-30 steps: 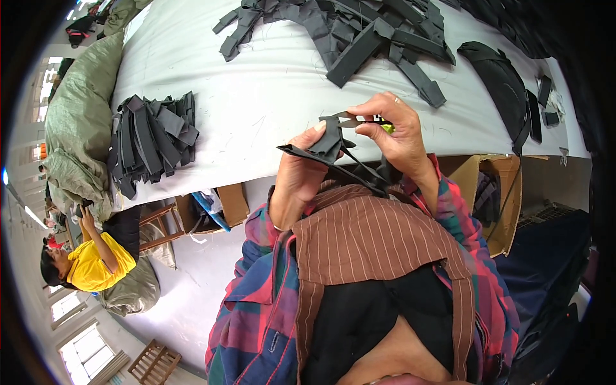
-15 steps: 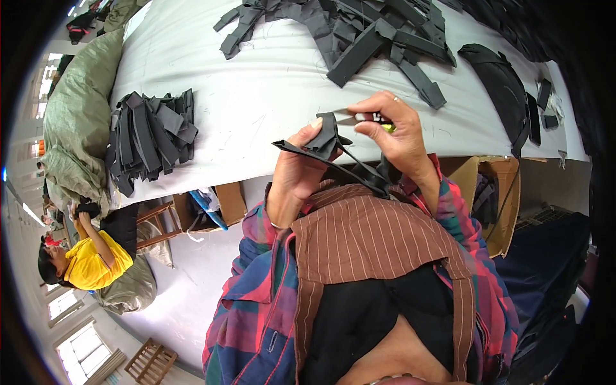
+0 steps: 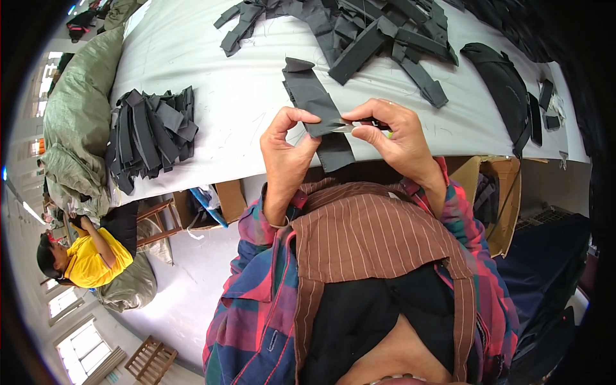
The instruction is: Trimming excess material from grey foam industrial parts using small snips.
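My left hand pinches a dark grey fabric strip between thumb and forefinger, near the table's front edge. The strip lies slanted, its far end pointing away from me and its near end hanging below my fingers. My right hand is closed round small thread snips, whose handle is mostly covered by my fingers. The metal blades lie against the strip's right edge, close to my left fingertips. Whether they are cutting a thread is too small to tell.
More dark strips lie in a loose heap at the far side of the white-covered table. A neater bundle sits at left, beside a green sack. A curved black piece lies right. A cardboard box stands below; a person in yellow sits left.
The strip was bunched and folded in my left hand; now it is spread out lengthwise. My right hand has brought the snips down against its edge.
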Demonstrator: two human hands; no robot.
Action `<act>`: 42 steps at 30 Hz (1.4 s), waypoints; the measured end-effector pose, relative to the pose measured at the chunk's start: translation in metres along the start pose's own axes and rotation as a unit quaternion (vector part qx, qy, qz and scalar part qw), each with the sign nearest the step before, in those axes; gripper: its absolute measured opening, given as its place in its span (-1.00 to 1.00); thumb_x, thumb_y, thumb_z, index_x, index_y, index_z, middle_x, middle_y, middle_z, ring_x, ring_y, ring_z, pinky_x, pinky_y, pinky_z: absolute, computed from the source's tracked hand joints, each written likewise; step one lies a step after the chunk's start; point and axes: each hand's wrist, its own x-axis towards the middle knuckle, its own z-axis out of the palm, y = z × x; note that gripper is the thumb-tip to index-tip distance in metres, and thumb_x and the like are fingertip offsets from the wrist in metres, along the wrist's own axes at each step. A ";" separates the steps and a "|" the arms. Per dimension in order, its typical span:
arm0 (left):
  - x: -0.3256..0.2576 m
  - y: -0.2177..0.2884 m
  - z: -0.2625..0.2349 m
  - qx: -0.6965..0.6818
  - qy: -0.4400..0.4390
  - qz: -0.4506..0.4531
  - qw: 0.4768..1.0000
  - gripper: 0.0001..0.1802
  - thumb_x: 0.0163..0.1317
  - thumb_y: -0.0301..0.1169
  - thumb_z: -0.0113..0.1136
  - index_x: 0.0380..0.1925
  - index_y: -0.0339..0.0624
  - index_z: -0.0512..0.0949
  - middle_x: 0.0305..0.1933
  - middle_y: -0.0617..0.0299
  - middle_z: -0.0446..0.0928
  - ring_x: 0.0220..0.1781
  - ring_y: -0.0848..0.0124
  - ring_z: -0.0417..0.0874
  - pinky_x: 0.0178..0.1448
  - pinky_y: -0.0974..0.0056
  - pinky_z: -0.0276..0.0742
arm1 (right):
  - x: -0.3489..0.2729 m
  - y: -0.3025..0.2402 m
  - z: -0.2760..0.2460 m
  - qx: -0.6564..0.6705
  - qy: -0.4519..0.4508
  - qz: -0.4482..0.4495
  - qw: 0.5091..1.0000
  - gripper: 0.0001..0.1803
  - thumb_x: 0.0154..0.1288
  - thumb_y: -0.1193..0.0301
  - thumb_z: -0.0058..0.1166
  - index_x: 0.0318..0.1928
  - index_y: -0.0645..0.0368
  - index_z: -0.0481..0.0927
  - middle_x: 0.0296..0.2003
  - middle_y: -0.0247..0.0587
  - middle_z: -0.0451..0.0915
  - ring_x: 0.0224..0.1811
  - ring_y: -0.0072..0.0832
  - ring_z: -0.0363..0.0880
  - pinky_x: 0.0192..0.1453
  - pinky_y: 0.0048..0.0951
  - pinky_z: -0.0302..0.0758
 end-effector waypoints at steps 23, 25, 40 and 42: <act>-0.009 -0.018 0.015 0.016 0.076 0.040 0.996 -0.65 -0.14 -0.64 0.26 -0.27 -0.26 0.44 -0.30 0.19 0.49 -0.18 0.39 0.54 -0.02 0.34 0.45 | 0.000 0.012 0.019 0.115 -0.009 0.116 0.986 -0.87 0.09 0.54 0.22 -0.31 0.25 0.58 -0.53 -0.41 0.53 -0.42 -0.75 0.40 -0.35 -0.65 0.35; -0.008 -0.032 0.007 0.022 0.063 0.020 0.998 -0.63 -0.02 -0.62 0.24 -0.16 -0.30 0.40 -0.27 0.21 0.49 -0.17 0.45 0.55 -0.05 0.38 0.48 | -0.007 0.006 0.023 0.117 -0.021 0.047 0.992 -0.88 0.04 0.62 0.20 -0.35 0.27 0.57 -0.54 -0.30 0.55 -0.46 -0.71 0.47 -0.38 -0.60 0.40; -0.010 -0.028 0.012 -0.332 -0.024 -0.221 0.917 -0.82 0.22 -0.57 0.09 -0.16 -0.30 0.46 -0.13 0.23 0.50 -0.16 0.57 0.50 -0.04 0.44 0.43 | -0.013 0.008 0.011 -0.038 0.038 0.017 0.998 -0.74 -0.01 0.36 0.29 -0.24 0.09 0.63 -0.37 -0.27 0.63 -0.40 -0.35 0.57 -0.27 -0.41 0.43; -0.009 -0.025 0.012 -0.332 -0.016 -0.224 0.916 -0.81 0.19 -0.62 0.11 -0.17 -0.31 0.45 -0.12 0.22 0.50 -0.17 0.56 0.51 -0.04 0.44 0.44 | -0.014 0.015 0.006 -0.054 0.065 0.045 0.995 -0.76 0.02 0.35 0.28 -0.24 0.08 0.63 -0.37 -0.26 0.63 -0.39 -0.35 0.57 -0.26 -0.41 0.44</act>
